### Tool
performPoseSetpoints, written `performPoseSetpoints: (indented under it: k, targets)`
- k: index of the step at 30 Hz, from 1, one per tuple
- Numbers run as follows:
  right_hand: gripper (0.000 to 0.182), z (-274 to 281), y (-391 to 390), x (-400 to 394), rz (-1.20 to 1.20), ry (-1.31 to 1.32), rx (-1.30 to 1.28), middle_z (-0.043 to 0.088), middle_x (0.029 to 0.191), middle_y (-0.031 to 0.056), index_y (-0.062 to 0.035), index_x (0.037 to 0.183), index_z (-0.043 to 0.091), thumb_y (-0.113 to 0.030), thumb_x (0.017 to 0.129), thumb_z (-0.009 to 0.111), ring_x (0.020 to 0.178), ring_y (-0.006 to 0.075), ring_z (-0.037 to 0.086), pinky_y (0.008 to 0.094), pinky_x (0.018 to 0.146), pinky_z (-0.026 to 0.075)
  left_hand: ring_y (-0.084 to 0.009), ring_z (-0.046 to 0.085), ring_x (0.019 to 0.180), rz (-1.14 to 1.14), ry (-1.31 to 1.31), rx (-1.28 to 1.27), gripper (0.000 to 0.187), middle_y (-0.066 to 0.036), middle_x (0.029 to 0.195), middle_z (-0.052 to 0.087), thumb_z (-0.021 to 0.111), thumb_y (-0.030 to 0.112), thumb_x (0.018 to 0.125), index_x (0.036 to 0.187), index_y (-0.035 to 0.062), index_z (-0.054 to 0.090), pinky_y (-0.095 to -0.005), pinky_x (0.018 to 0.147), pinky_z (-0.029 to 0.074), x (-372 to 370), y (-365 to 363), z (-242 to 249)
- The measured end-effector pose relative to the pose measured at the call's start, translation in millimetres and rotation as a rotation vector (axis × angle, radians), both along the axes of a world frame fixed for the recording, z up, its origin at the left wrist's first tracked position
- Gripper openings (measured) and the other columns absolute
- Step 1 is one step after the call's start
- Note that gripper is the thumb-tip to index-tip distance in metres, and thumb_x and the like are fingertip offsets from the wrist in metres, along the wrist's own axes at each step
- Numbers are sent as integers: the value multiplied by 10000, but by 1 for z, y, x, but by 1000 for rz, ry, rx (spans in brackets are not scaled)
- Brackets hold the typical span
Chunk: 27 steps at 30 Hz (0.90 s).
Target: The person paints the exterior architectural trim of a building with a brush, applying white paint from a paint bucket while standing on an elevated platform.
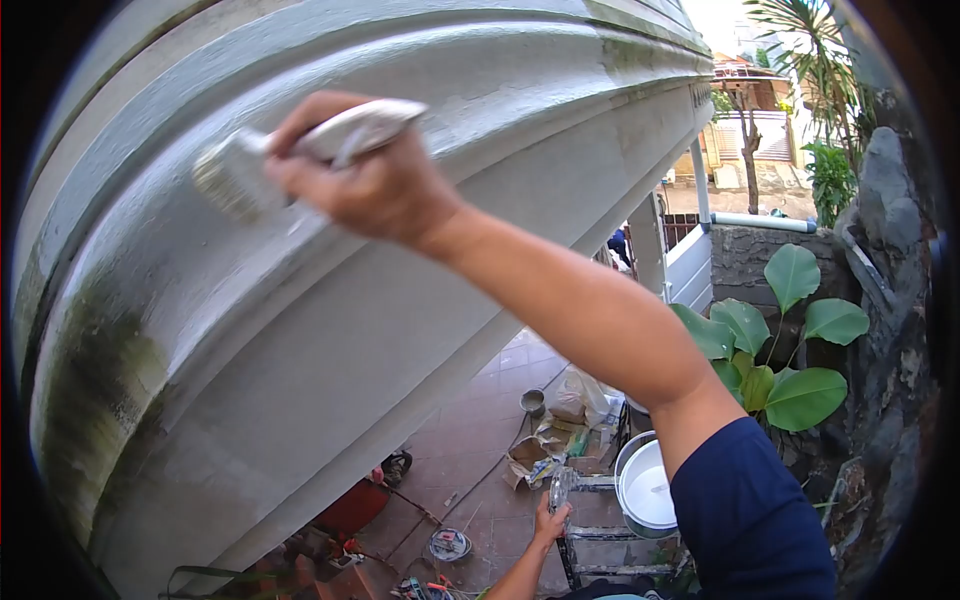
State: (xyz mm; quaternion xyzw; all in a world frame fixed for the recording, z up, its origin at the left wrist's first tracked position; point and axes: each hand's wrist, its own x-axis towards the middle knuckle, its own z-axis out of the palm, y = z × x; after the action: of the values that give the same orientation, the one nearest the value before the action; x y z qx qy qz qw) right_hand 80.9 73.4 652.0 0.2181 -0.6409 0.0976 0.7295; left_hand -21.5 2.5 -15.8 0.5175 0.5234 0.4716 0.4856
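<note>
My right hand [350, 180] grips a wide paintbrush [236, 178] by its white, paint-smeared handle. Its bristles are blurred and lie at the curved white moulding [480, 95], where wet-looking paint shines. Dark green stains mark the moulding's lower left. Far below, my left hand [550, 522] is closed around the side of a paint-spattered ladder [600, 533]. Beside the ladder's upper rungs, close to my right sleeve, is a bucket [622, 480] with white paint inside.
Tiled ground [490, 400] lies well below, with a cable, cardboard [530, 460], bags [580, 395] and a small pail [533, 402]. A red wheelbarrow-like object [350, 508] and tools lie lower left. Large-leaved plants [805, 398] and a rough wall [885, 300] border the right. Another person [618, 243] is partly visible beyond.
</note>
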Motion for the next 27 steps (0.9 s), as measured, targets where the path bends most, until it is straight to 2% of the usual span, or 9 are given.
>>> performPoseSetpoints:
  k: [5,7,12,16,18,20,21,24,27]
  targets:
    - [130,-29,140,157,-160,199,-372,682,759,58,-44,899,688,-122,815,749,712,112,677,243,610,560,-127,600,704,-23,-51,-39,291,-32,805,649,659,203,800,1038,68,560,-293,637,492,2,-5,13]
    - [140,-21,189,212,-566,362,-410,689,739,26,-70,868,708,-167,783,762,713,104,675,271,637,545,-128,605,711,-27,-57,-2,296,-33,806,650,661,198,798,1040,62,558,-291,652,492,2,2,7]
    - [101,5,234,274,-1059,567,-604,718,749,73,-173,811,730,-255,755,714,728,249,708,358,710,550,-131,615,729,-11,-14,17,299,-38,808,653,654,185,794,1044,52,556,-291,695,497,1,-1,3]
    - [51,14,183,189,-1022,546,-418,715,760,97,-172,792,711,-209,758,709,730,284,711,391,701,557,-133,614,723,-18,-56,11,290,-42,807,653,639,157,792,1047,49,551,-298,687,500,2,-1,5]
    - [88,7,141,132,-963,575,-111,681,731,104,-152,792,681,-81,740,689,673,287,680,401,619,545,-133,607,702,-27,-62,31,292,-47,807,651,631,143,788,1051,49,544,-296,644,501,3,-2,7]
    - [82,-11,79,94,-786,377,23,718,852,99,-59,844,694,-58,763,707,759,224,714,311,683,566,-127,591,653,-21,-55,-74,297,-52,803,645,619,133,785,1058,48,537,-285,556,492,7,-10,27]
    - [159,-14,59,72,-591,356,145,663,743,113,-97,821,649,-14,689,679,678,280,671,375,621,545,-125,583,628,-18,-48,-120,300,-54,801,642,613,127,783,1061,48,533,-279,511,487,8,-10,34]
    - [162,-31,-7,35,-234,141,274,663,732,108,-87,795,634,2,670,688,694,286,669,391,658,542,-113,550,554,-27,-65,9,295,-52,791,631,597,115,778,1056,52,522,-262,385,438,7,-4,18]
    - [101,-25,3,46,-59,1,174,690,736,102,-83,798,655,-55,731,725,676,204,705,328,574,559,-110,536,523,-39,-54,120,276,-46,786,627,591,113,778,1040,56,526,-262,348,426,1,2,-1]
